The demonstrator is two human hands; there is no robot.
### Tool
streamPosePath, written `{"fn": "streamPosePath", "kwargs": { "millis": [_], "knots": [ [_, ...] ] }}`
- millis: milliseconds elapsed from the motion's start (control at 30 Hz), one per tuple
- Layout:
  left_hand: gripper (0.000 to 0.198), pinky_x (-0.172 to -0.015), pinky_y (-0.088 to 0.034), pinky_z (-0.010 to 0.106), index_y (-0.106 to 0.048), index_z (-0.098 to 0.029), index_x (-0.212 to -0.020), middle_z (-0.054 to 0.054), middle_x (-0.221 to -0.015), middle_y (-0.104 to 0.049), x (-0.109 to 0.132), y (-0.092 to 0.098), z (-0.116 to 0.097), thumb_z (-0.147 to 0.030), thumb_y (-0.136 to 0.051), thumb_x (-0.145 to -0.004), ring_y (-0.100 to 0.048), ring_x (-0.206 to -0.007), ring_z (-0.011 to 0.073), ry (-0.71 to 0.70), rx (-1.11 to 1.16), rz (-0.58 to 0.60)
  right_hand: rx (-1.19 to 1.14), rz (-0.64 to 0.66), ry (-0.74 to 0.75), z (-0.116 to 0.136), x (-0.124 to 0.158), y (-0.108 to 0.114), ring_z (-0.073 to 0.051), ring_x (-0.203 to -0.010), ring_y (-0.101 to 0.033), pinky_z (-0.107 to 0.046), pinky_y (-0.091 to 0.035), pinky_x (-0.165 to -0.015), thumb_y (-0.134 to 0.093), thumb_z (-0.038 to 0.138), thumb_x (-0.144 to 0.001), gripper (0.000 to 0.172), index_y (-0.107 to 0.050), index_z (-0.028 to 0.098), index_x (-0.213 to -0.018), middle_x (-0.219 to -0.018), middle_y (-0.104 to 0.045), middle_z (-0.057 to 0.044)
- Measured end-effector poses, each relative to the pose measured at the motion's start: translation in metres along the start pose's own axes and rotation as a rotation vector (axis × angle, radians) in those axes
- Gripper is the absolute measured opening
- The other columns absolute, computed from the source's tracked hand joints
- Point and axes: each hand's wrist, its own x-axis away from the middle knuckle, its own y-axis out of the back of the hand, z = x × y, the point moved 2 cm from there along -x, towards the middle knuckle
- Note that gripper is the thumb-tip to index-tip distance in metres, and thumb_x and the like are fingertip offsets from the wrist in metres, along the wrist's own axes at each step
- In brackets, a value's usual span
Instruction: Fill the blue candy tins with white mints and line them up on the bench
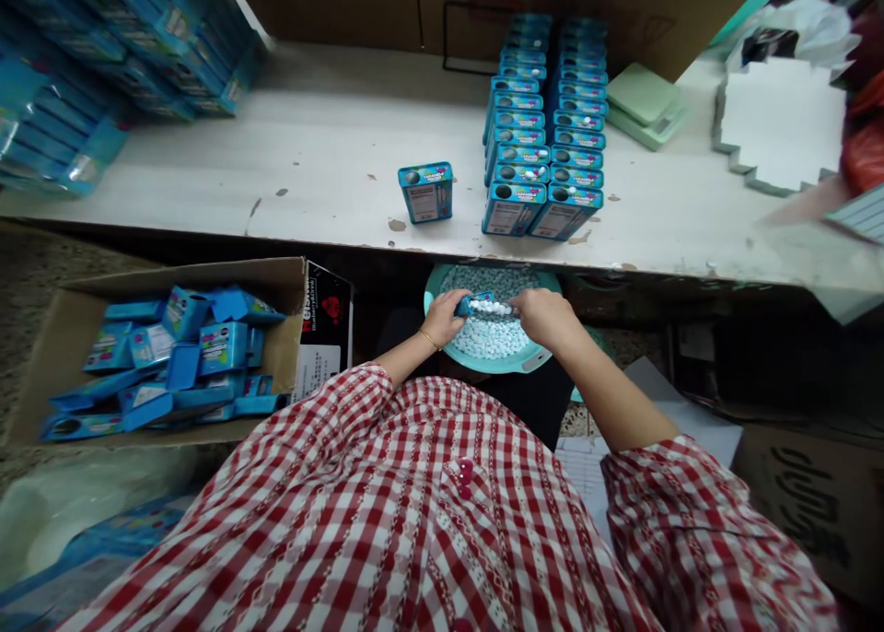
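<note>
Over a turquoise basin [539, 363] in my lap, filled with small white candies [494, 340], both of my hands are at work. My left hand [443, 321] is closed around a small blue candy box [466, 304], held tilted with its top toward the right. My right hand [545, 319] grips a small scoop heaped with white candies [492, 309], its mouth at the box's opening. The fingers hide the scoop's handle. On the table edge above, one blue box [426, 193] stands upright by itself, left of two rows of upright blue boxes [515, 210].
A carton [59, 337] of jumbled blue boxes sits at my left. Shrink-wrapped stacks of blue boxes [158, 33] occupy the table's far left. A pale green scale [645, 102] and a pile of white cut cardboard [780, 121] lie to the right. The white table [331, 153] overhangs the basin.
</note>
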Motion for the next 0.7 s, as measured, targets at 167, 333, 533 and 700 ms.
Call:
{"fn": "streamPosePath", "kwargs": {
  "millis": [167, 333, 533, 700],
  "knots": [
    [0.044, -0.100, -0.038, 0.041, -0.061, -0.021, -0.107, 0.007, -0.112, -0.062, 0.001, 0.002, 0.005, -0.010, -0.058, -0.064, -0.054, -0.108, 0.0265, 0.016, 0.062, -0.043, 0.078, -0.019, 0.040, 0.006, 0.013, 0.009, -0.024, -0.088, -0.063, -0.030, -0.046, -0.071, -0.038, 0.008, -0.085, 0.037, -0.071, 0.017, -0.100, -0.099, -0.067, -0.015],
    [0.041, -0.095, -0.041, 0.035, -0.058, -0.020, -0.108, 0.005, -0.106, -0.062, 0.011, 0.024, 0.017, -0.017, -0.063, -0.067, -0.057, -0.099, 0.0222, 0.062, 0.184, -0.181, -0.057, -0.045, -0.143, -0.051, 0.001, -0.037, -0.021, -0.093, -0.061, -0.027, -0.045, -0.076, -0.039, 0.010, -0.087, 0.039, -0.067, 0.023, -0.110, -0.108, -0.064, -0.011],
    [0.042, -0.090, -0.043, 0.032, -0.054, -0.020, -0.107, 0.003, -0.098, -0.061, 0.023, 0.043, 0.028, -0.030, -0.068, -0.069, -0.057, -0.091, 0.0186, 0.114, 0.262, -0.327, -0.196, 0.033, -0.194, -0.017, -0.047, -0.131, -0.018, -0.090, -0.062, -0.024, -0.045, -0.076, -0.040, 0.005, -0.085, 0.035, -0.070, 0.014, -0.101, -0.100, -0.068, -0.013],
    [0.047, -0.090, -0.042, 0.032, -0.053, -0.020, -0.107, 0.003, -0.099, -0.060, 0.023, 0.046, 0.031, -0.033, -0.071, -0.065, -0.057, -0.093, 0.0191, 0.140, 0.293, -0.344, -0.668, -0.034, -0.165, 0.020, -0.078, -0.162, -0.018, -0.091, -0.062, -0.026, -0.046, -0.082, -0.047, 0.007, -0.079, 0.029, -0.071, 0.015, -0.095, -0.089, -0.072, -0.005]
  ]
}}
